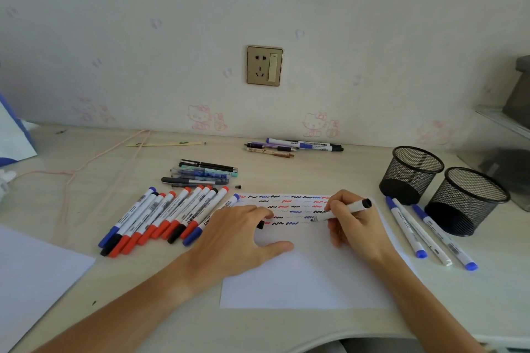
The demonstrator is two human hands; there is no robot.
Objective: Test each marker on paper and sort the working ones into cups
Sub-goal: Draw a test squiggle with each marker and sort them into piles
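Note:
My right hand (354, 222) grips a white marker with a black end (351, 208), its tip down on the white paper (309, 275) among rows of black, red and blue squiggles (286, 206). My left hand (241, 235) rests on the paper's left side, fingers spread, with a black cap (260, 224) showing at its fingertips. A row of several capped red, blue and black markers (163, 218) lies left of the paper. Three markers with blue caps (430, 232) lie right of it, beside two black mesh cups (411, 173) (466, 200).
Several pens (203, 173) lie behind the marker row, and more pens and markers (295, 146) near the wall. A pink cord (94, 163) runs across the left of the desk. Another sheet (34, 272) lies at the front left, and a shelf (504, 123) stands at the right.

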